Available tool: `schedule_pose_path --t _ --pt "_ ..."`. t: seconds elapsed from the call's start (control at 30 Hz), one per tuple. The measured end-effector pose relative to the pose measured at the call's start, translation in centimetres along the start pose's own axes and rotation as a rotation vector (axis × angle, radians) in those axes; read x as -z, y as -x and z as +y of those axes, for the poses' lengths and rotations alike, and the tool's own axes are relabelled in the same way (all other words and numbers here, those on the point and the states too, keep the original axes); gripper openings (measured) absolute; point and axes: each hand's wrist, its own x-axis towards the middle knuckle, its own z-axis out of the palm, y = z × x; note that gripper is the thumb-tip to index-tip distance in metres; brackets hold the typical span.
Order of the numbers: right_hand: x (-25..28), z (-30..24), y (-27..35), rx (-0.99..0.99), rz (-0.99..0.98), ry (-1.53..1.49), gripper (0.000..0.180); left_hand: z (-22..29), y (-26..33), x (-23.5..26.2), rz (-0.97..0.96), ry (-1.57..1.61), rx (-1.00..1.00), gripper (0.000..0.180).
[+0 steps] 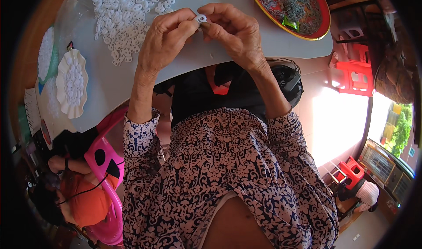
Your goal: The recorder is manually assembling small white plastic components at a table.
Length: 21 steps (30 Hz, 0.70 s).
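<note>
Over the near part of the table, my left hand (169,37) and my right hand (235,34) meet with their fingertips pinched together. Between them is a small white plastic piece (201,18) with a round hole in it. Thumb and forefinger of each hand press on its sides, hiding much of it. Just left of and behind my left hand spreads a loose pile of similar white plastic pieces (118,13). Beyond my right hand stands a round red tray (326,11) with a yellow rim, heaped with small grey metal parts (293,5) too fine to name.
At the table's left sit a white wavy-edged dish (63,100) of white pieces and a green tray (55,57) with more. A green wrapper (291,23) lies among the metal parts. One person (90,196) sits lower left by a pink chair (115,205); red stools (357,77) stand right.
</note>
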Motion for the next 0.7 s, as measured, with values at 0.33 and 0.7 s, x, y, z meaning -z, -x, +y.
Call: schedule_pose_path --t 0.33,0.7 --pt "-0.1 0.0 -0.2 -0.014 -0.017 -0.003 0.023 -0.3 1.4 -2.9 0.274 0.149 -0.014 0.027" --pt "-0.2 1.1 -0.1 -0.019 -0.050 0.015 0.032 -0.3 1.1 -2.2 0.173 0.172 0.056 0.029"
